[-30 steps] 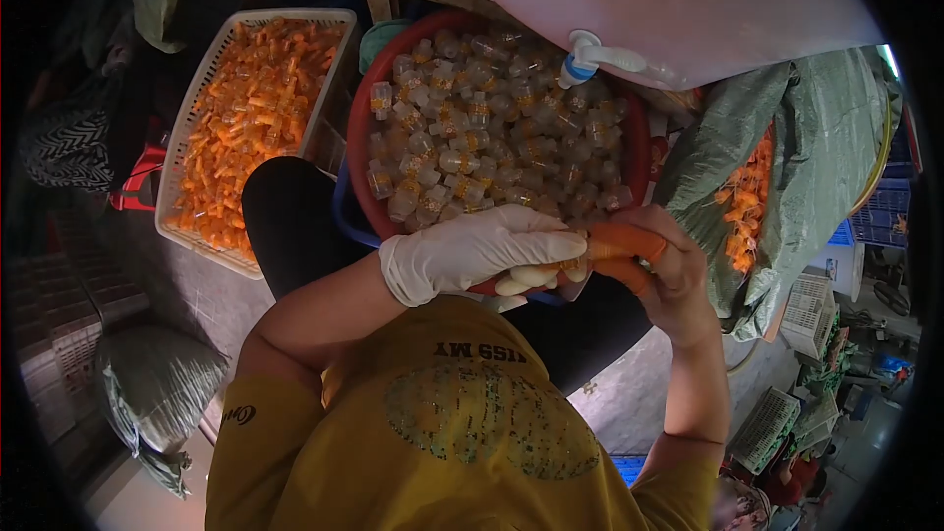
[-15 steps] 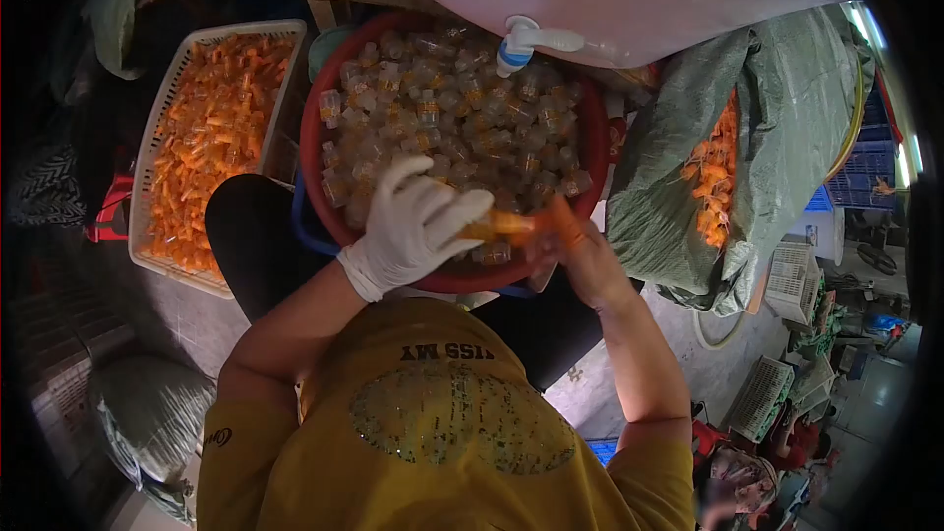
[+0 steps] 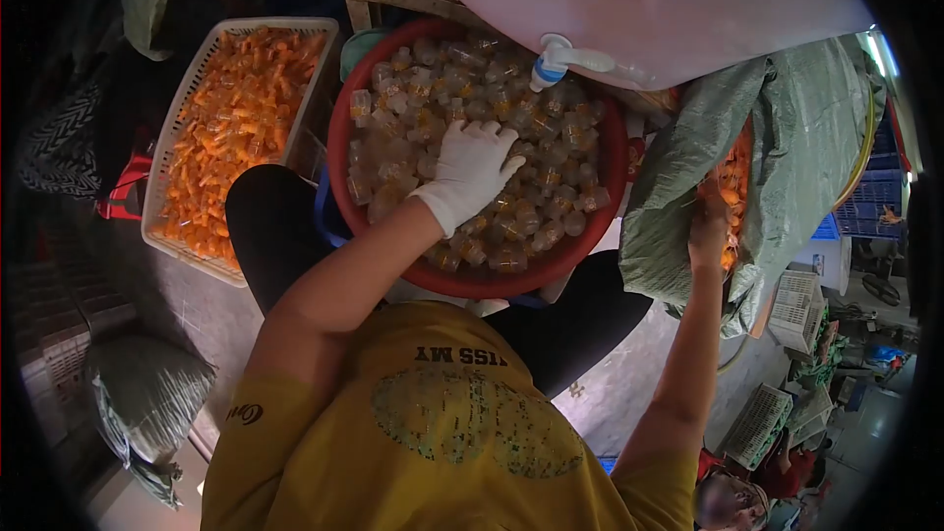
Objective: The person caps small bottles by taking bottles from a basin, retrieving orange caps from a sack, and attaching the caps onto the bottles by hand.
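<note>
My left hand (image 3: 472, 172), in a white glove, rests palm down on a heap of small clear plastic bottles (image 3: 511, 226) with yellow-orange marks. Its fingers curl down among them, thumb to the right; whatever lies under the palm is hidden. A red tub (image 3: 344, 128) holds the bottles. On the right, my bare right hand (image 3: 708, 226) reaches into the opening of a green woven sack (image 3: 669, 187). Orange plastic pieces (image 3: 736, 182) show in that opening. The right fingers are mostly hidden at the sack's edge.
A white plastic basket (image 3: 157, 172) full of orange pieces with clear parts stands left of the tub. Above the tub bulges a large pale container with a white-and-blue tap (image 3: 551, 64). Another person (image 3: 733, 501) is at the lower right, near several crates (image 3: 757, 423).
Half a second ago both hands were together over the tub's near edge around an orange piece. They have parted: the left onto the bottles, the right across to the sack.
</note>
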Demonstrator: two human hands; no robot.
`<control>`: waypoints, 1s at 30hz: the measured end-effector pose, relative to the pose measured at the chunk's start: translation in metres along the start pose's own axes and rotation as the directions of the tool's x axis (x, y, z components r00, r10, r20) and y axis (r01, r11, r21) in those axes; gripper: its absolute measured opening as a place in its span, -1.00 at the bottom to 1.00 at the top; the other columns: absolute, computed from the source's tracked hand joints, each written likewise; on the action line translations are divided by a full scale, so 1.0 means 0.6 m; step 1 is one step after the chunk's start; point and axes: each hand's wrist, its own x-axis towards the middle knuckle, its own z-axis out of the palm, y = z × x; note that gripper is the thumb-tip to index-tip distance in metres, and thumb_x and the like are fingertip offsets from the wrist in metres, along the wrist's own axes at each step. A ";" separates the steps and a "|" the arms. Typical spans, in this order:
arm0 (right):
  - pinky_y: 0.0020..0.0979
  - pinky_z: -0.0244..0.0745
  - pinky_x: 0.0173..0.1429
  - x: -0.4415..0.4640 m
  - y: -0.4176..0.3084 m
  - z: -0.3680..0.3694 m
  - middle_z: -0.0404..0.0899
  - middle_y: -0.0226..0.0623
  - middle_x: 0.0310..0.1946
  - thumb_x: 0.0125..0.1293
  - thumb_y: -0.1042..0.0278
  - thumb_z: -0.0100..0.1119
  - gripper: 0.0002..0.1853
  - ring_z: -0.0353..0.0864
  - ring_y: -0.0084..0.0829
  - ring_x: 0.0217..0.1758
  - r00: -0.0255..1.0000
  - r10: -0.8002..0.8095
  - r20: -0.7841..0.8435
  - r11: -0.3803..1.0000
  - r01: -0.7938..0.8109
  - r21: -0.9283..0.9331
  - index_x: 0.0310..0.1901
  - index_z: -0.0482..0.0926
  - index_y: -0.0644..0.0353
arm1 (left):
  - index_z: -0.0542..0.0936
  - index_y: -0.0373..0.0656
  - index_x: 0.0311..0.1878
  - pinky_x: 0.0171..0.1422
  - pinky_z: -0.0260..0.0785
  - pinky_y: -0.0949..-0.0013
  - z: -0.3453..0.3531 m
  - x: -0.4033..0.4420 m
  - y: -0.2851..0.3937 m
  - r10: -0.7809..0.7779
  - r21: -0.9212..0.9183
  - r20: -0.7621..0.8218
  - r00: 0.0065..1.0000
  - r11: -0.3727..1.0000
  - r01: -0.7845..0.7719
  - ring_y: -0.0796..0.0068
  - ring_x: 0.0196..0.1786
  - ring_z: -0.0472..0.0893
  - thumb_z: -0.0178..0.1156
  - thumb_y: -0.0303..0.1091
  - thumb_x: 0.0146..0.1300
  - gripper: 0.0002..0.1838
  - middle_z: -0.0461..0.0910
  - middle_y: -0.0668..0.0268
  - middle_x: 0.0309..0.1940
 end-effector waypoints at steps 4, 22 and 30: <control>-0.21 0.42 0.16 -0.013 0.002 -0.027 0.60 -0.14 0.01 0.20 0.68 0.14 -0.63 0.54 -0.06 0.06 0.995 -0.093 -0.039 0.986 0.086 -0.146 0.05 0.55 0.17 | 0.57 -0.06 0.00 0.25 0.22 0.15 0.035 0.014 0.006 -0.042 0.099 0.075 0.996 0.995 0.034 0.23 0.07 0.52 0.31 -0.15 0.19 -0.64 0.55 0.23 -0.09; -0.52 0.46 0.11 0.141 -0.518 -0.071 0.62 -0.41 -0.12 0.28 0.55 0.27 -0.74 0.56 -0.56 -0.01 0.984 -0.171 -0.046 0.449 0.119 0.886 0.01 0.62 0.30 | 0.44 -0.22 0.26 0.21 0.34 0.52 -0.060 0.007 0.008 -0.309 -0.996 0.058 0.949 0.048 0.077 0.62 0.07 0.50 0.23 -0.51 0.30 -0.54 0.55 0.35 0.06; -0.50 0.42 0.17 0.154 -0.500 0.012 0.67 -0.41 -0.14 0.27 0.47 0.32 -0.77 0.59 -0.58 -0.04 0.987 -0.095 0.131 0.423 -0.079 0.903 -0.03 0.65 0.22 | 0.40 -0.28 0.28 0.26 0.33 0.50 -0.051 0.019 0.010 -0.288 -0.993 0.116 0.951 -0.060 0.104 0.59 0.10 0.52 0.19 -0.55 0.31 -0.53 0.55 0.32 0.07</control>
